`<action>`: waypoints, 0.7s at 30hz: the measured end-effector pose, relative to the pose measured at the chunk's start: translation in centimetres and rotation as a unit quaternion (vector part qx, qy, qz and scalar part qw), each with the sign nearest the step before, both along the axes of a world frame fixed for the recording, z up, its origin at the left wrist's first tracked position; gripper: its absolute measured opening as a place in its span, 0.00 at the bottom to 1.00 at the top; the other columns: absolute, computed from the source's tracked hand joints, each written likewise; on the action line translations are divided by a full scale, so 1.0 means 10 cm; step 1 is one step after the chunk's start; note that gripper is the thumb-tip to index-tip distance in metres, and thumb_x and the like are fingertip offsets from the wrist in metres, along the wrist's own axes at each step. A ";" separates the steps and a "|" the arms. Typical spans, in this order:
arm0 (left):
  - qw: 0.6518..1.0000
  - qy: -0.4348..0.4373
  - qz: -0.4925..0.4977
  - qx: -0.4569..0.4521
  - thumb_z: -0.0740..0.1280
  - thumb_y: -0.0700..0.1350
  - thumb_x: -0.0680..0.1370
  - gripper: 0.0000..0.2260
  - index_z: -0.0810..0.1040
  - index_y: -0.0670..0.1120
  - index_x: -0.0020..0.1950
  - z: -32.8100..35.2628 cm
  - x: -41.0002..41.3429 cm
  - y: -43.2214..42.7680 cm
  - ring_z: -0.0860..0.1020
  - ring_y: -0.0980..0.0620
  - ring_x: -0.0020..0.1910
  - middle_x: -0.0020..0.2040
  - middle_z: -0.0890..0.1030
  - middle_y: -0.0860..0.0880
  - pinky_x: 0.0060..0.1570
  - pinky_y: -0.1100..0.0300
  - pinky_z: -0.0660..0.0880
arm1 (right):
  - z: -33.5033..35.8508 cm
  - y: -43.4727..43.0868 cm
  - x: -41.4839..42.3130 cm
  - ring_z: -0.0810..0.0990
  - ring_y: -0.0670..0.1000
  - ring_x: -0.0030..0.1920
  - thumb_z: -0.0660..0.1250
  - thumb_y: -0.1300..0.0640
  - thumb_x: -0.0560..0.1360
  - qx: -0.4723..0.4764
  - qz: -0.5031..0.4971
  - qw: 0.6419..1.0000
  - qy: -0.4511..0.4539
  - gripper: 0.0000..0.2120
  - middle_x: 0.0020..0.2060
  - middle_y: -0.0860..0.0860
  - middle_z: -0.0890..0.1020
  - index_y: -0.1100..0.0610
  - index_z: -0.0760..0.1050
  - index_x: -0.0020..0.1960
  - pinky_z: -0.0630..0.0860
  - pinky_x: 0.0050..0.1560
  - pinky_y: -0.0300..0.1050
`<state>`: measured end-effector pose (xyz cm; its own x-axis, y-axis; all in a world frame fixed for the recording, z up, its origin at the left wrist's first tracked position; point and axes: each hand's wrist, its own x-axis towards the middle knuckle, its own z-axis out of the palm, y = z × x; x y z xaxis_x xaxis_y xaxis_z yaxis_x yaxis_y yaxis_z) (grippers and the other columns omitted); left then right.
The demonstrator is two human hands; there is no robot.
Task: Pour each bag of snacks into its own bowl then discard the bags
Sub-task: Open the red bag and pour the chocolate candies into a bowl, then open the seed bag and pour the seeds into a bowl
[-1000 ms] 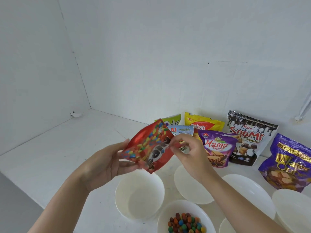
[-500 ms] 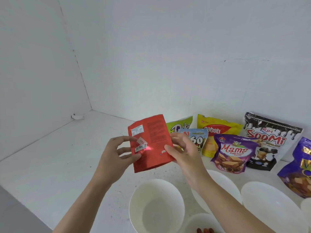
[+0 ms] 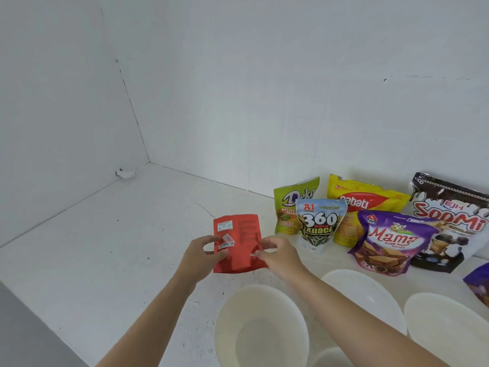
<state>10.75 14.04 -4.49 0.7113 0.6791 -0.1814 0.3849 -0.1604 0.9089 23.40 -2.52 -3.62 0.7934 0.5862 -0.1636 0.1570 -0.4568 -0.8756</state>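
Head view showed both hands raised over a white counter (image 3: 105, 247), holding a red bag (image 3: 239, 250) between them. The left hand (image 3: 198, 258) had its fingers curled round the bag's left edge, with the thumb pressed on the front near a barcode sticker. The right hand (image 3: 280, 256) pinched the bag's lower right edge with bent fingers. The bag stood upright with its printed back towards the camera, flat and slightly creased, with white labels near its top left corner. It sat directly between the two hands, beyond the nearest white bowl (image 3: 260, 327). Two more white bowls (image 3: 362, 292) (image 3: 447, 329) lay to the right. Further right, a row of snack bags stood along the wall: green (image 3: 288, 210), pale blue (image 3: 318, 223), yellow (image 3: 367, 202), purple (image 3: 389, 242) and dark brown (image 3: 449, 221).
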 end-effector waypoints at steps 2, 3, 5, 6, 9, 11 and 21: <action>0.999 0.014 -0.020 -0.028 0.74 0.47 0.78 0.15 0.80 0.51 0.64 -0.03 -0.01 -0.02 0.84 0.51 0.54 0.63 0.81 0.51 0.58 0.49 0.81 | -0.06 -0.02 0.02 0.78 0.49 0.59 0.72 0.56 0.76 -0.023 0.028 0.999 0.039 0.14 0.56 0.48 0.80 0.51 0.79 0.61 0.75 0.58 0.46; 0.998 0.030 -0.038 -0.030 0.73 0.49 0.78 0.16 0.80 0.52 0.66 -0.03 -0.03 -0.02 0.82 0.51 0.57 0.64 0.80 0.53 0.62 0.48 0.79 | -0.08 -0.03 0.02 0.77 0.48 0.62 0.71 0.55 0.76 -0.030 0.042 0.997 0.053 0.15 0.57 0.48 0.79 0.51 0.78 0.63 0.73 0.60 0.45; 0.995 0.069 -0.074 -0.012 0.72 0.52 0.79 0.18 0.78 0.54 0.69 -0.04 -0.04 -0.03 0.77 0.52 0.62 0.64 0.76 0.56 0.64 0.54 0.74 | -0.10 -0.07 0.02 0.75 0.47 0.66 0.71 0.54 0.77 -0.035 0.063 0.996 0.059 0.18 0.61 0.50 0.79 0.52 0.77 0.66 0.70 0.63 0.42; 0.993 0.083 -0.086 0.003 0.71 0.54 0.79 0.18 0.78 0.54 0.69 -0.04 -0.04 -0.04 0.75 0.54 0.62 0.64 0.74 0.57 0.62 0.57 0.71 | -0.10 -0.10 0.03 0.75 0.48 0.67 0.70 0.54 0.77 -0.034 0.065 0.996 0.052 0.18 0.63 0.51 0.79 0.51 0.76 0.67 0.70 0.62 0.42; 0.991 0.074 -0.100 0.056 0.71 0.59 0.77 0.16 0.80 0.56 0.63 0.03 0.04 -0.07 0.76 0.56 0.62 0.66 0.76 0.58 0.63 0.57 0.73 | 0.03 -0.22 0.08 0.80 0.47 0.59 0.69 0.55 0.78 0.000 0.052 0.998 -0.044 0.13 0.58 0.47 0.81 0.51 0.79 0.62 0.71 0.53 0.32; 0.992 0.028 -0.108 0.063 0.71 0.56 0.78 0.09 0.82 0.57 0.57 0.21 0.17 -0.15 0.82 0.57 0.55 0.59 0.81 0.56 0.55 0.57 0.79 | 0.21 -0.33 0.20 0.81 0.42 0.51 0.69 0.58 0.78 0.044 0.011 0.988 -0.147 0.08 0.50 0.45 0.83 0.54 0.81 0.56 0.70 0.46 0.26; 0.970 -0.050 -0.234 0.044 0.70 0.52 0.80 0.08 0.79 0.58 0.58 0.79 1.21 -0.86 0.82 0.50 0.55 0.64 0.76 0.53 0.48 0.56 0.82 | 0.82 -0.90 1.12 0.73 0.55 0.58 0.67 0.61 0.77 -0.150 -0.034 0.907 -0.392 0.06 0.52 0.50 0.81 0.54 0.78 0.53 0.72 0.45 0.49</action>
